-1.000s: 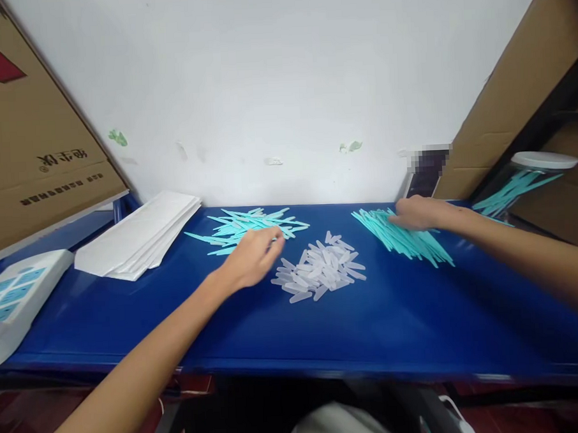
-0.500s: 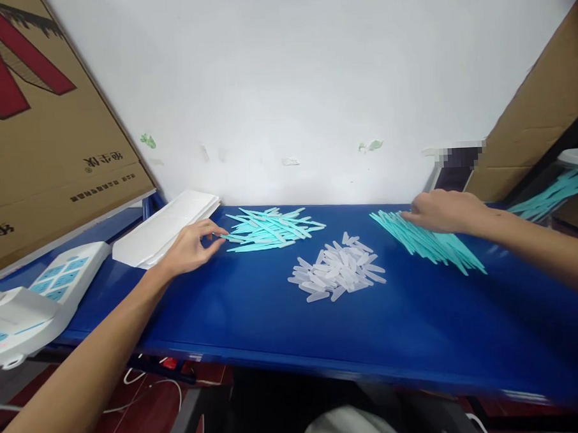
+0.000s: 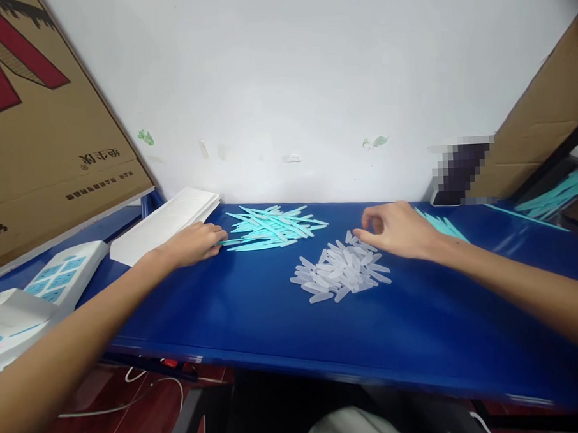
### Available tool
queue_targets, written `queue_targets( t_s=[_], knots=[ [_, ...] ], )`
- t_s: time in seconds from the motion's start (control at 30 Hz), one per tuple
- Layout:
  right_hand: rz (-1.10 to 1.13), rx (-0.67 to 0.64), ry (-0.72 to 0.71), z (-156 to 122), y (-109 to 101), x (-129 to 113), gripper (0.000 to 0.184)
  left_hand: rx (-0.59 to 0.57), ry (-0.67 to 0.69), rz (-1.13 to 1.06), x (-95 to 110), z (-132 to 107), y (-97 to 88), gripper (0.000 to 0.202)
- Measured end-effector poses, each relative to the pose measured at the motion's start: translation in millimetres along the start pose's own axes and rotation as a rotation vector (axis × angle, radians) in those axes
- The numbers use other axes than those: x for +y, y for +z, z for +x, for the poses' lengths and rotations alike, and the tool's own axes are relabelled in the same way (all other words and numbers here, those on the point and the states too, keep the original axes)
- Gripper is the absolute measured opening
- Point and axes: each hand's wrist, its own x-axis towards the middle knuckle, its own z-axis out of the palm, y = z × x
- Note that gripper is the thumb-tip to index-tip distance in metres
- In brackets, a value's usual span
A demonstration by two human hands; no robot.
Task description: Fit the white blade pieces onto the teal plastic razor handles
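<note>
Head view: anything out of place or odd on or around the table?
The brown cardboard box at far left shows its printing upside down. One long thin turquoise strip lies apart from the slim turquoise sticks partly hidden by the right hand.

White pieces (image 3: 342,270) frosted, plastic-looking; tabletop (image 3: 255,314) smooth, glossy; carton (image 3: 41,138) matt cardboard.

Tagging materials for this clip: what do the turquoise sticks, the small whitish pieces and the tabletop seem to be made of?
Turquoise sticks: probably matte plastic, judging by their even colour and straight shapes. Small whitish pieces: likely frosted plastic, as they look milky and translucent. Tabletop: smooth, glossy blue, perhaps painted or laminated; soft reflections show the sheen, but its core can't be told.
</note>
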Motion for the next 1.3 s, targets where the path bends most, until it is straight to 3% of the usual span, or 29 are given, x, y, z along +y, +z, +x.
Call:
queue_targets(
  t_s=[0.13, 0.3, 0.43, 0.57, 0.63, 0.73, 0.9, 1.0, 1.1, 1.2, 1.3],
  knots=[
    [0.081, -0.05, -0.073, -5, 4, 3, 0.034, -0.121, 0.033, 0.075, 5, -3, -4.1, 0.012],
    [0.161, -0.046, -0.193, -8, 6, 3, 0.041, -0.038, -0.024, -0.055, 5, -9, -2.6, 0.016],
    [0.324, -0.002, -0.2, -7, 7, -15, 0.045, 0.251, -0.135, -0.213, 30, -7, -13.0, 0.025],
    [0.454, 0.013, -0.254, -1, 9, -46, 0.045, 0.605, -0.149, -0.526, 87, 15, -30.4, 0.025],
    [0.627, 0.079, -0.292, 3, 10, -61, 0.047, 0.74, -0.136, -0.717, 116, 32, -38.5, 0.031],
    [0.914, 0.141, -0.316, 9, 9, -81, 0.049, 0.834, -0.074, -0.968, 147, 54, -47.5, 0.038],
    [1.1, 0.169, -0.315, 13, 11, -101, 0.049, 0.746, -0.007, -1.113, 169, 79, -53.3, 0.045],
    [1.071, 0.178, -0.298, 13, 15, -103, 0.052, 0.768, -0.01, -0.995, 175, 85, -54.8, 0.042],
    [0.999, 0.339, -0.322, 13, 9, -94, 0.052, 0.723, -0.066, -0.808, 170, 81, -54.5, 0.039],
    [0.941, 0.508, -0.258, 12, -7, -70, 0.05, 0.532, -0.225, -0.586, 147, 65, -45.1, 0.041],
    [0.942, 0.429, -0.154, 10, -17, -34, 0.039, 0.255, -0.24, -0.297, 114, 46, -26.7, 0.035]
  ],
)
